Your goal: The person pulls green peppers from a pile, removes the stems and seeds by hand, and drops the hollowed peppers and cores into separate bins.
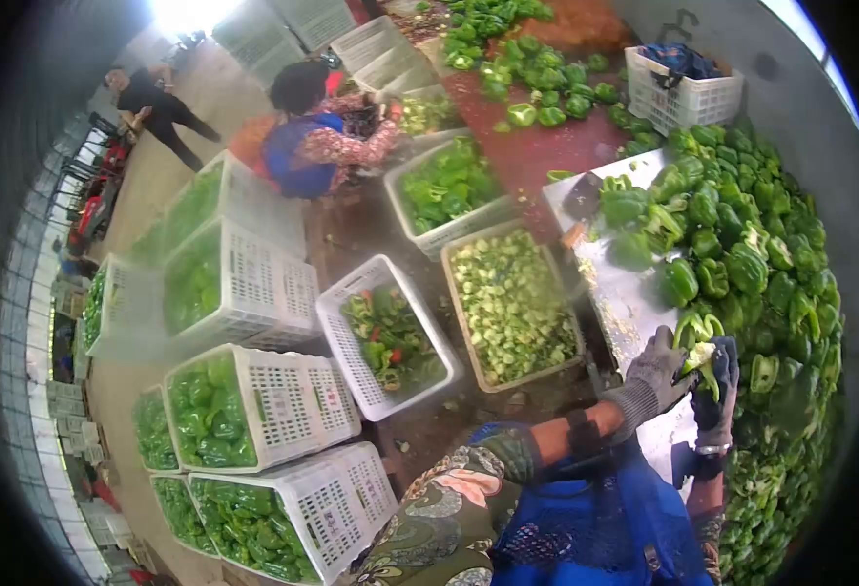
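My left hand (656, 373), in a grey knit glove, is closed at the edge of a pale work board (634, 293). Close against it, my right hand (718, 396) in a darker glove is closed too. Between them is a split green bell pepper (695, 332), its pale core (700, 355) exposed; both sets of fingers press on it. Whether a blade is in either hand is hidden. Beyond my hands, a heap of whole green bell peppers (742, 264) spreads over the board and to the right.
Left of the board stand a crate of pale pepper cores (509, 308) and a white crate with green and red scraps (386, 337). Stacked crates of peppers (263, 400) line the left. A co-worker in a blue apron (317, 142) works further off; another person (156, 107) stands behind.
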The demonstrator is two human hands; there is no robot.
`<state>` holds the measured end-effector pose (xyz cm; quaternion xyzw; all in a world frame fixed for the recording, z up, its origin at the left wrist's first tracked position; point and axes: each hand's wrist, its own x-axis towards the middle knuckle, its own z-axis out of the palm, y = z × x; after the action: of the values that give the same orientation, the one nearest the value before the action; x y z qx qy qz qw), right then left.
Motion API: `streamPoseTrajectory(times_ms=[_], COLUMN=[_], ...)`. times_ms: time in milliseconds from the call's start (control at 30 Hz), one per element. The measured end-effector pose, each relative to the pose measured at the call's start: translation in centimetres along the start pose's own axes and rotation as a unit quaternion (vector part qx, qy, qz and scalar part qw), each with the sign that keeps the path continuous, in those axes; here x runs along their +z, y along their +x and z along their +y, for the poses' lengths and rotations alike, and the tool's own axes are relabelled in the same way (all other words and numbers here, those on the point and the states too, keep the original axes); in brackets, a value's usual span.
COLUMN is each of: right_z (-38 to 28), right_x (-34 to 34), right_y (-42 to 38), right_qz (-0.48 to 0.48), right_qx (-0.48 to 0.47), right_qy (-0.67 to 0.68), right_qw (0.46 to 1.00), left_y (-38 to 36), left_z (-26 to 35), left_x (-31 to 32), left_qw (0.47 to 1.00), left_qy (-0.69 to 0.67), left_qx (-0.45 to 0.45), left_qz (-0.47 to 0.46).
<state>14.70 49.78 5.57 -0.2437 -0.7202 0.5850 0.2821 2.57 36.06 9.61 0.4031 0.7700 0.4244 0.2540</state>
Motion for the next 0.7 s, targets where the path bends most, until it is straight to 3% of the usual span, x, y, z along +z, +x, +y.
streamPoseTrajectory(times_ms=[67, 167, 200, 300, 333, 400, 433, 500, 600, 700], right_z=[-1.5, 0.9, -1.3, -1.2, -0.2, 0.1, 0.0, -3.3, -4.3, -5.8], right_x=[0.9, -0.4, 0.5, -0.2, -0.5, -1.2, -0.8, 1.0, 1.1, 2.1], right_y=[0.0, 0.1, 0.0, 0.2, 0.0, -0.1, 0.0, -1.0, -1.7, -1.5], right_qz=[0.022, 0.051, 0.088, 0.042, 0.098, 0.016, -0.035, -0.028, -0.089, -0.1], right_qx=[0.078, 0.178, 0.199, 0.203, 0.217, 0.18, 0.158, 0.208, 0.149, 0.136], right_qy=[0.146, 0.352, 0.382, 0.354, 0.332, 0.297, 0.283, 0.287, 0.189, 0.108], right_qw=[0.986, 0.918, 0.898, 0.912, 0.913, 0.938, 0.945, 0.935, 0.967, 0.98], left_y=[-0.2, -0.3, -0.3, 0.3, 0.4, 0.8, 0.9, 2.1, 3.3, 2.4], left_z=[0.3, 0.6, 0.7, 0.4, 0.5, 0.1, 0.1, -3.8, -5.1, -6.2], left_x=[-0.7, -0.2, -0.1, 0.6, 0.9, 1.1, 0.9, 4.1, 4.2, 5.3], left_qw=[0.999, 0.994, 0.992, 0.983, 0.979, 0.971, 0.976, 0.994, 0.995, 0.991], left_qy=[0.029, 0.071, 0.084, 0.132, 0.144, 0.184, 0.162, 0.027, -0.011, -0.099], left_qx=[0.027, 0.076, 0.092, 0.13, 0.142, 0.154, 0.137, 0.095, 0.019, -0.067], left_qz=[0.01, 0.021, 0.026, 0.008, 0.013, -0.018, -0.042, -0.036, -0.1, -0.064])
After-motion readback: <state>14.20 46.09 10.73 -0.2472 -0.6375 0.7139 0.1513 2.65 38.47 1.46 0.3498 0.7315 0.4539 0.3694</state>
